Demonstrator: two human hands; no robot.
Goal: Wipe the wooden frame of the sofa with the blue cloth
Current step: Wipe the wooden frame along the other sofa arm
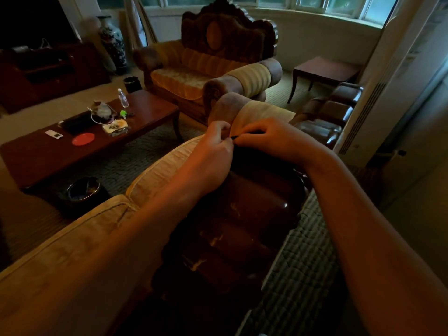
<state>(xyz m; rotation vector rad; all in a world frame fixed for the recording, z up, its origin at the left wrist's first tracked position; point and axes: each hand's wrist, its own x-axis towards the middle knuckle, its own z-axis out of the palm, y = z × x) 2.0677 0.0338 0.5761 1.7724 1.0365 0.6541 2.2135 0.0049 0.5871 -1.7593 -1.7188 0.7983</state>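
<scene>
Both hands, left [214, 151] and right [269, 139], pinch a dark cloth [244, 154] over the sofa's wooden frame [242, 214]; wiping probably comes next.

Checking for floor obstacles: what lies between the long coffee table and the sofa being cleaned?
In the head view, a dark round bin stands on the carpet between the coffee table and the sofa.

Two bare forearms come in from the lower edge of the view, each ending in a bare hand: the left hand [214, 146] and the right hand [274, 137]. No sleeve, watch, ring or glove shows on either, though the dim light may hide small details.
</scene>
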